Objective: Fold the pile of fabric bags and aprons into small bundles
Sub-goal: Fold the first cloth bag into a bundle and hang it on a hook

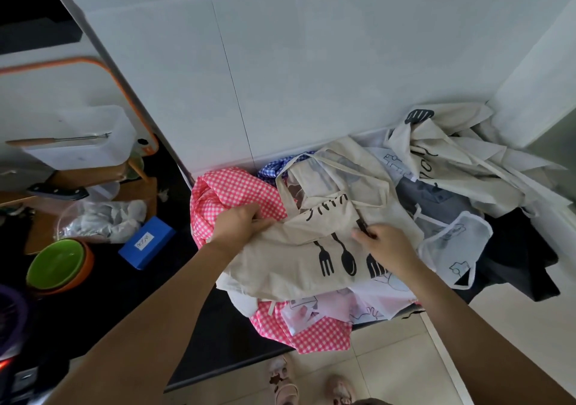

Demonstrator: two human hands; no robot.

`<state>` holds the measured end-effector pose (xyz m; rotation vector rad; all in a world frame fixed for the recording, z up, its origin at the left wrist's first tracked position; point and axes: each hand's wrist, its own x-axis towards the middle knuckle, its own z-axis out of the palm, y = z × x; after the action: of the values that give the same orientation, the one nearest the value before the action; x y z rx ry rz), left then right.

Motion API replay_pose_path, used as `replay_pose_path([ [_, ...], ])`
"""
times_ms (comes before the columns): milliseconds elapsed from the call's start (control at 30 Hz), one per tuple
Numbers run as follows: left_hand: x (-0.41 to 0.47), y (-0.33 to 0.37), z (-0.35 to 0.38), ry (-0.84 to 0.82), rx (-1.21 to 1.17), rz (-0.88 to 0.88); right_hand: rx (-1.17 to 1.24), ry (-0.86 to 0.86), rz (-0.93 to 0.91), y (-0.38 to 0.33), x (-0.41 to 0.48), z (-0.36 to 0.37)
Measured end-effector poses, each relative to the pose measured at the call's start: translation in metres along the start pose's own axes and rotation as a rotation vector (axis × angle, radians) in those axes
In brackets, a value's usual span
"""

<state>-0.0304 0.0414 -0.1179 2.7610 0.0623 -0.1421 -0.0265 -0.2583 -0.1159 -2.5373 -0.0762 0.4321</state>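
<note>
A pile of fabric bags and aprons lies on the dark counter against the white tiled wall. On top lies a beige cloth bag [293, 255] printed with black fork and spoon shapes. My left hand [238, 222] grips its left edge, fingers curled round the cloth, above a pink checked apron [224, 195]. My right hand [385, 245] pinches the bag near its printed middle. More beige printed fabric [442, 161] is heaped at the back right, with a sheer white-trimmed apron [455, 242] and dark cloth [517, 264] beside it.
To the left on the counter stand a blue box [146, 242], stacked green and orange bowls [57, 264], a clear bag [99, 220], a knife [57, 191] and a white container [84, 136]. The counter's front edge [230, 370] runs below the pile; my feet show on the tiled floor.
</note>
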Motion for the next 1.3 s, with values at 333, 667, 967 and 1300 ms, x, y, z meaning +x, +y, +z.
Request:
replay_pose_path([
  [333, 0.0, 0.002, 0.014, -0.094, -0.003, -0.078, 0.369, 0.026, -0.149, -0.039, 0.039, -0.015],
  [667, -0.042, -0.048, -0.017, -0.331, -0.667, -0.449, 0.258, 0.214, -0.029, -0.039, 0.058, 0.0],
  [967, -0.129, -0.035, 0.04, -0.172, -1.366, -0.824, 0.261, 0.229, -0.058, -0.044, 0.053, -0.004],
  [1300, -0.123, 0.006, 0.051, 0.291, -1.163, -0.8, 0.045, -0.236, 0.139, -0.011, -0.012, -0.059],
])
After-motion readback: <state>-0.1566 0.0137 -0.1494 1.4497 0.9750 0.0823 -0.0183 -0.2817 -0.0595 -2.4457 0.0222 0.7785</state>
